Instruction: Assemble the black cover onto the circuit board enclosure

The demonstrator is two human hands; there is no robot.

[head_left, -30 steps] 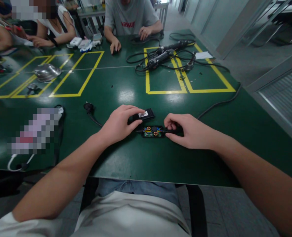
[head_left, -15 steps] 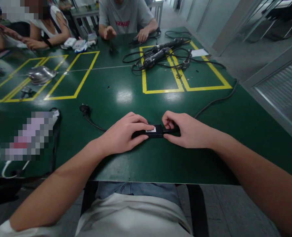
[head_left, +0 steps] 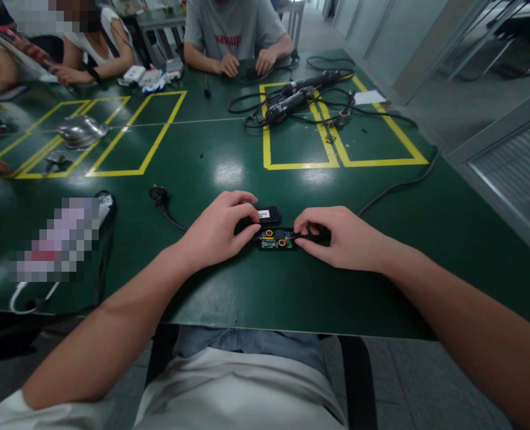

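R hand [head_left: 352,242] pinches blk cable [head_left: 315,238], L hand [head_left: 215,232] nr exposed PCB [head_left: 272,243].

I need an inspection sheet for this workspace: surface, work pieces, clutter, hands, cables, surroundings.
Surface: green table with yellow tape outlines.
Work pieces: open black case, circuit board exposed; black cover, labelled, is off, just beyond it.
Clutter: corded tools, shiny metal piece, paper slip.
Hands: left hand holds the cover's left end; right hand pinches a black lead at the case's right end.
Cables: plug with cord towards the left hand; another cord beyond the right.
Surroundings: person in grey shirt opposite; others far left.
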